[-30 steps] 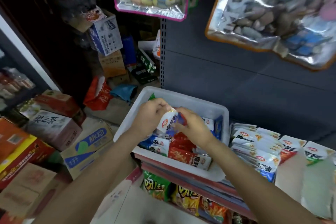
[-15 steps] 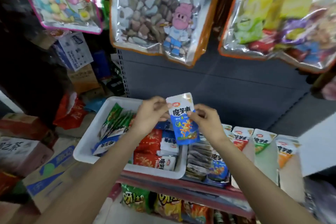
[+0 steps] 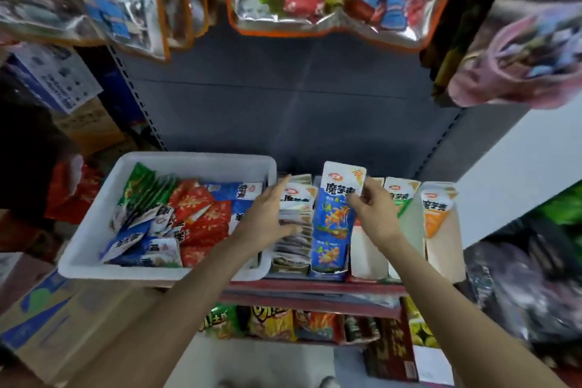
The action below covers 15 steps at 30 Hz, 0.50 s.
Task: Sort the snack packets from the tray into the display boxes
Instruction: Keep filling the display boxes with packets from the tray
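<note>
On the left sits my white tray [image 3: 94,230], full of snacks. My left hand [image 3: 267,217] lies flat with loose fingers on the grey packets [image 3: 294,230]. My right hand [image 3: 368,208] pinches the blue packet [image 3: 333,208] upright, top up, above the blue box [image 3: 327,271]. I should slide it straight down.

Red-edged metal shop shelf [image 3: 315,288] bearing a white rectangular plastic tray [image 3: 94,239] of mixed snack packets overhanging its left end, and just beside it toward the right end a row of upright cardboard display boxes [image 3: 441,249].
</note>
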Tool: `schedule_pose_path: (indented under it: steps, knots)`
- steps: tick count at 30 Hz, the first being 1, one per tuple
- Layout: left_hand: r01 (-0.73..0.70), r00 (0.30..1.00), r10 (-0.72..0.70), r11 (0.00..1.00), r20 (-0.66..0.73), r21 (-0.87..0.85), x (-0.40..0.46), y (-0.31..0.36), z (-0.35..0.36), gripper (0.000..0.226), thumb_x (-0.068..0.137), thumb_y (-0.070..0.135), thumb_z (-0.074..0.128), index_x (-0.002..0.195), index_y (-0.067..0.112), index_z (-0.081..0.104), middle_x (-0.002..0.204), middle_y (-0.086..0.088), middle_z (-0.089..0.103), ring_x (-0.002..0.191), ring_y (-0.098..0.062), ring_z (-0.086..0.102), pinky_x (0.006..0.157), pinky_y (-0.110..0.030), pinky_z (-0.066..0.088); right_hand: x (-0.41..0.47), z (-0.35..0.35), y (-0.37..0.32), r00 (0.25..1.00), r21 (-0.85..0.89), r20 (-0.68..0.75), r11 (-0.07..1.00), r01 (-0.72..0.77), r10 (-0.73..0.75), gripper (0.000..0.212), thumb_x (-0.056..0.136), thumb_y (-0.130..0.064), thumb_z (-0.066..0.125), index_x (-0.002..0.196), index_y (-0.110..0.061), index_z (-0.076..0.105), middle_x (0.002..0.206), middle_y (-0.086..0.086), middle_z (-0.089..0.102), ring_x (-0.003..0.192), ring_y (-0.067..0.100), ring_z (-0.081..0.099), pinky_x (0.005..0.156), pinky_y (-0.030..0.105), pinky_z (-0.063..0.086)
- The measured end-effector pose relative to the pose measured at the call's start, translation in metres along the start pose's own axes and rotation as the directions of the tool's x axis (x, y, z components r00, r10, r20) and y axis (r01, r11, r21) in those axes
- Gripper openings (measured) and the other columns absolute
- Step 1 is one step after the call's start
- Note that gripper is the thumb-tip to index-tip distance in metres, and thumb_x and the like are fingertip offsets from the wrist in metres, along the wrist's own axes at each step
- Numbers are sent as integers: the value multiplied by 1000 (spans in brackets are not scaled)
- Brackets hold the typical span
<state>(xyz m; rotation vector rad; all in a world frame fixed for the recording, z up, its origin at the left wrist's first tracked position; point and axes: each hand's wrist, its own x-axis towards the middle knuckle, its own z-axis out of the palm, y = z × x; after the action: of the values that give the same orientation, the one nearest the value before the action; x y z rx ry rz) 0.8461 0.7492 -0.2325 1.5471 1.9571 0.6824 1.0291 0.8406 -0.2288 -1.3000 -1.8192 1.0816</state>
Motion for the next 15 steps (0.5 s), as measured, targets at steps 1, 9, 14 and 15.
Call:
schedule_pose_path:
  steps: [1, 9, 14, 15]
  knots:
    - [-4, 1000, 4, 1000, -4, -20, -1, 0, 1, 100, 75, 24, 78, 151, 23, 13, 152, -4, 28, 136, -19, 32, 108, -27, 28, 0, 1, 7, 999, -139, 37, 990, 35, -30, 16, 83, 1, 57, 83, -15, 52, 60, -6, 50, 54, 6, 42, 67, 27, 37]
    - [29, 999, -31, 997, -27, -65, -2, -3, 9, 104, 71, 25, 81, 150, 32, 12, 152, 2, 29, 136, -18, 32, 112, -40, 32, -9, 8, 33, 954, -650, 252, 703, 289, -160, 46, 79, -7, 62, 118, -24, 46, 110, -3, 59, 107, 20, 55, 111, 42, 12]
    - [45, 998, -51, 993, -47, -112, -2, -2, 8, 99, 74, 20, 79, 150, 30, 17, 150, 2, 35, 134, -15, 36, 110, -34, 34, -9, 11, 25, 941, -779, 321, 535, 328, -110, 48, 86, -22, 61, 129, -31, 42, 129, -6, 43, 122, 17, 43, 110, 56, 12]
    - [40, 997, -48, 990, -59, -134, -3, 0, 7, 95, 76, 20, 78, 149, 29, 19, 149, 2, 36, 134, -14, 37, 109, -30, 34, -9, 11, 23, 940, -781, 327, 532, 327, -98, 47, 88, -27, 58, 131, -31, 39, 133, -7, 40, 126, 15, 39, 110, 52, 9]
